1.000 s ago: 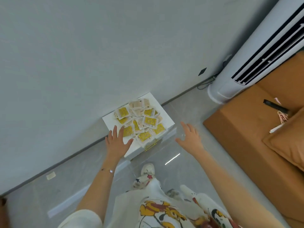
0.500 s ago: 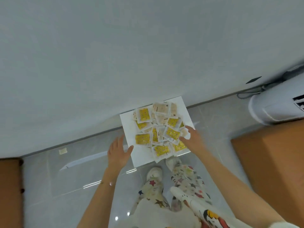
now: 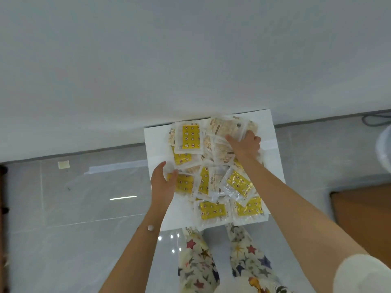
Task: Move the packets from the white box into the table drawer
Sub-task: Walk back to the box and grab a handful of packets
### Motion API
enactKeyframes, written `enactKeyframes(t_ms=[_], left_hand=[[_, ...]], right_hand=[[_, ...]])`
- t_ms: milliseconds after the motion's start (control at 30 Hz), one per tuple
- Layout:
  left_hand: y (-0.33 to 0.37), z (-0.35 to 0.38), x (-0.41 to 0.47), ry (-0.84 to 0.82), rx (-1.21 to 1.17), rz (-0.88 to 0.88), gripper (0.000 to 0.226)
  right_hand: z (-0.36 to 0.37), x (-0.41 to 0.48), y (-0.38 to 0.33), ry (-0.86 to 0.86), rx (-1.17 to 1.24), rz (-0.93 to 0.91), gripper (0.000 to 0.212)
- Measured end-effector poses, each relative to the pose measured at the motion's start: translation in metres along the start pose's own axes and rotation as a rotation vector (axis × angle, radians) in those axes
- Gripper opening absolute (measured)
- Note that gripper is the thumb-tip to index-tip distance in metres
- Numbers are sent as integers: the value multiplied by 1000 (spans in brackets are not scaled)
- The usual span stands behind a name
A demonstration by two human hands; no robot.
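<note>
Against the foot of a pale grey wall, a white box was pictured on a glossy grey tiled floor, its twelve o'clock edge set along the skirting line. The packets, clear-edged sachets with yellow printed faces mixed among paler beige ones, were heaped on the box's flat white surface. They were overlapped and tilted at many angles, and the nearest ones reached the six o'clock edge. Bare white strips were left at the nine and three o'clock sides of the heap.

Both bare arms were stretched down to the pile. The left hand was placed at the heap's nine o'clock edge, with its thumb raised and its fingers curled onto the clear border of a yellow packet. The right hand was laid over the beige packets toward one o'clock, its fingers bent down and closed around a bunch of them. How many were gathered under the palm could not be made out.

A small pale bead was worn at the left wrist, and a white sleeve was seen at the right upper arm. Star-patterned trousers were visible at six o'clock, directly below the box. An orange-brown piece of furniture was caught at four o'clock in the frame, a rounded white appliance at three o'clock, and a small beige tag on the floor at nine o'clock.
</note>
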State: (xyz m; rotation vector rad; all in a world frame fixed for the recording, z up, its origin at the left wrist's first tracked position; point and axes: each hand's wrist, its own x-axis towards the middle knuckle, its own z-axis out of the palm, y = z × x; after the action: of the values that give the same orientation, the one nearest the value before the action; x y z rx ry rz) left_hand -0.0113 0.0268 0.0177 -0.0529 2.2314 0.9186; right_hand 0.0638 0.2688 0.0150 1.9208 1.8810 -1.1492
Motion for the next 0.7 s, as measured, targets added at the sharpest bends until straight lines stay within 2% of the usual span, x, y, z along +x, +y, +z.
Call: enactKeyframes(t_ms=[133,300,433,567,633,700], left_hand=[[16,16,25,106,-138,-85,55],[34,32,52,191,-128,-144,71],[55,42,63,191,-110,-234,73],[62,46,68,183,-200,-280,78],[60,45,70,168,-289,-262,76],[62,45,66,159,-361,-212,61]], right_hand=[[12,14,-8,37,-10,2,87],[8,13,-1,23,265,-2,76],[-3,7,11,22,535,61,61],[-11,6,23,-48,537,85,47],[-12,6,27,-74,600,88,43],[-14,4,30,-86,659,74,40]])
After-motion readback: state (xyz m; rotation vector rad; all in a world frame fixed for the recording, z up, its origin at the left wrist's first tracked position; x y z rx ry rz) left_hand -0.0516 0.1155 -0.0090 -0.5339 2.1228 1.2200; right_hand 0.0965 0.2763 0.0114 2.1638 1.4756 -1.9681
